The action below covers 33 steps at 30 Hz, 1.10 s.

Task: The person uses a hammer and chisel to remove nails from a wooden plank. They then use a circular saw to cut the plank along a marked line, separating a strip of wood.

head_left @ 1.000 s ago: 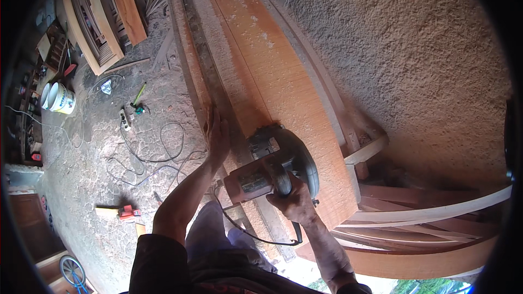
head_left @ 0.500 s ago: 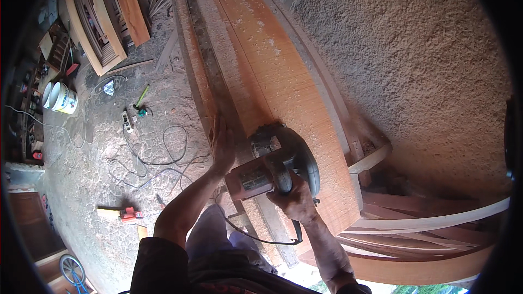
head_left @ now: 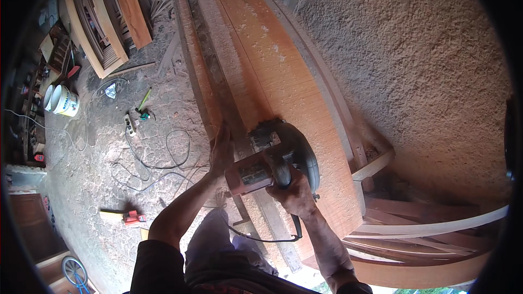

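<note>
We see the right hand [head_left: 295, 191] wrapped tight around the handle of a circular saw [head_left: 275, 158] resting on a long reddish plank [head_left: 283, 76]; the left hand [head_left: 221, 149], fingers together, presses flat against the plank's edge.

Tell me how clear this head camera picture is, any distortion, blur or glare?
Head view: strong fisheye, so the long wooden plank bows and a black rim frames the picture; even daylight with no glare; the right hand on the circular saw and the left hand look fairly sharp; the small floor clutter at the left is too small to make out.
</note>
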### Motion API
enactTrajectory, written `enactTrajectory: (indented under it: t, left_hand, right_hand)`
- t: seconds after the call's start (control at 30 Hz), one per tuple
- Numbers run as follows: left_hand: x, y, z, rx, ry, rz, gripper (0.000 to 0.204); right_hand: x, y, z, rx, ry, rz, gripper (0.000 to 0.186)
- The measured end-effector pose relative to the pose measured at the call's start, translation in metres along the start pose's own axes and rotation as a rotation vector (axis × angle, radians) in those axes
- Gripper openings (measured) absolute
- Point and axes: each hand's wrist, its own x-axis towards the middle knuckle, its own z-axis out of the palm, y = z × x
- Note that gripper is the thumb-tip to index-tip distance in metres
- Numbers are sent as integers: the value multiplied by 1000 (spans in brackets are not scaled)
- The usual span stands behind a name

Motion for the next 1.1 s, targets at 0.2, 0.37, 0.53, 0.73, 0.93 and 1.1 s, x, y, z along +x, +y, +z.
enactTrajectory:
  t: [0.2, 0.37, 0.53, 0.73, 0.93, 1.1]
  left_hand:
    - [2, -14, -3, 254, -18, 99, 58]
    - [-45, -21, -10, 65, 186, 164, 52]
    - [-188, -52, -40, 69, -428, 45, 27]
    - [-230, -74, -32, 199, -1165, -453, 57]
    - [-170, -51, -120, 188, -957, -283, 55]
    - [29, -34, -132, 446, 179, 320, 41]
  right_hand:
    - [14, -5, 5, 26, 35, -19, 45]
    - [16, -12, 4, -26, 21, -7, 48]
    - [15, -14, 2, -129, 10, 52, 47]
    - [16, -12, 5, -51, 66, -12, 44]
    - [18, -11, 4, -42, 64, -51, 43]
    - [19, -16, 4, -15, 70, -67, 39]
